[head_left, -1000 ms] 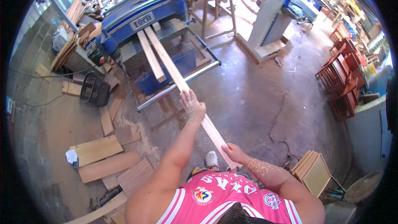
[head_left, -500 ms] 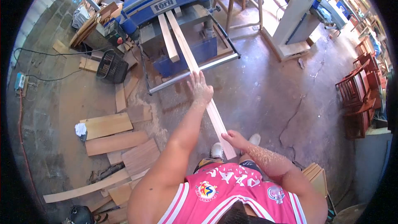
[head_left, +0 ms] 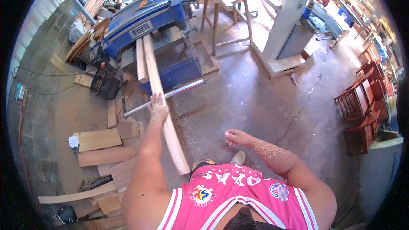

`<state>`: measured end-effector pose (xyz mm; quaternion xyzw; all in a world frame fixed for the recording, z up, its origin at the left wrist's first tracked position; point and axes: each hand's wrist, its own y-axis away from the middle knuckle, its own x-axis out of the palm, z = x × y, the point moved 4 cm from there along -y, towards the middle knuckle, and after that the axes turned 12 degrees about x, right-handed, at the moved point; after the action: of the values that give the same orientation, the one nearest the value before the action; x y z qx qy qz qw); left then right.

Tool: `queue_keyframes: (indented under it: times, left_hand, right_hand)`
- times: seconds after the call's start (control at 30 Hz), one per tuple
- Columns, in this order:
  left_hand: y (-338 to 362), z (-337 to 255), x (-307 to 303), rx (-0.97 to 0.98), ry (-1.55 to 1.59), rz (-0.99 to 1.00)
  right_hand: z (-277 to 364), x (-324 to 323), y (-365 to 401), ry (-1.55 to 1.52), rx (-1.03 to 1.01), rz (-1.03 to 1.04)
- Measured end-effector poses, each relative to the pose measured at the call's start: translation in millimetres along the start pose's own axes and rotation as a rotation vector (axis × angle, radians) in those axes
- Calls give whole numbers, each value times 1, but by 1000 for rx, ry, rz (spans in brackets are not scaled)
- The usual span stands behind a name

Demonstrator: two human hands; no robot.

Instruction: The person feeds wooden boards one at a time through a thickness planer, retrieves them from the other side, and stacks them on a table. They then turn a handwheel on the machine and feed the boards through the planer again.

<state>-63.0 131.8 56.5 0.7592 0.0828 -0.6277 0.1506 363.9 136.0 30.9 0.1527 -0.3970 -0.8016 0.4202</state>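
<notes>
A long wooden strip point(head_left: 172, 142) runs from the blue thickness planer point(head_left: 140, 21) over its roller bar point(head_left: 183, 89) toward my body. My left hand point(head_left: 158, 110) lies on top of this strip near the roller, fingers stretched along the wood and dusted with shavings. A second, shorter-showing strip point(head_left: 141, 61) sticks out of the planer just left of the first. My right hand point(head_left: 237, 137) is apart from the wood, in the air to its right. Its fingers are loosely curled with nothing in them. Wood shavings cling to the right forearm.
Loose boards point(head_left: 100, 139) cover the floor at left, near a black basket point(head_left: 105, 83) and a cable. A sawhorse-like wooden stand point(head_left: 226, 21) and a pale post point(head_left: 277, 30) stand beyond the planer. Reddish wooden chairs point(head_left: 364, 102) line the right side.
My right hand has let go of the strip's near end. The view has shifted, so planer and strip appear farther left. The left hand stays on the strip.
</notes>
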Motion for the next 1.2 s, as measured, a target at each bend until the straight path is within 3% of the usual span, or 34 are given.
queue_keyframes:
  times: [0.17, 0.33, 0.47, 0.53, 0.63, 0.67, 0.77, 0.83, 0.87, 0.93, 1.0, 1.1, 1.2]
  left_hand:
    - [-10, -2, -9, -23, -99, 33]
    - [-17, -17, -32, -47, -140, 96]
    - [-31, -7, -28, -24, -124, 86]
    - [-35, -6, -31, -39, -100, 101]
    - [-48, -5, -33, -124, -129, 163]
    - [-53, -9, -34, -191, -93, 202]
    - [-69, -4, -33, -295, -156, 199]
    - [-85, -4, -27, 98, -489, 451]
    - [-154, -85, -65, 86, -501, 450]
    - [-218, -154, -121, -148, -67, 379]
    - [-274, -184, -96, 272, 6, -56]
    - [-385, -286, -95, 648, 271, -138]
    - [-481, -385, -77, 865, 529, -116]
  right_hand:
    - [-15, -115, 9, -11, 38, -145]
    - [13, -230, -24, 38, 0, -328]
    - [84, -347, -63, 191, -181, -612]
    - [140, -416, -80, 115, -181, -653]
    - [242, -526, -95, -67, -183, -768]
    - [254, -590, -140, -218, -266, -750]
    - [339, -699, -164, -615, -335, -820]
    - [379, -754, -180, -820, -291, -903]
    - [398, -768, -183, -935, -278, -962]
    - [421, -789, -192, -1128, -339, -870]
    - [431, -797, -204, -1209, -449, -851]
    - [413, -813, -229, -1169, -457, -763]
    - [388, -747, -210, -1086, -492, -610]
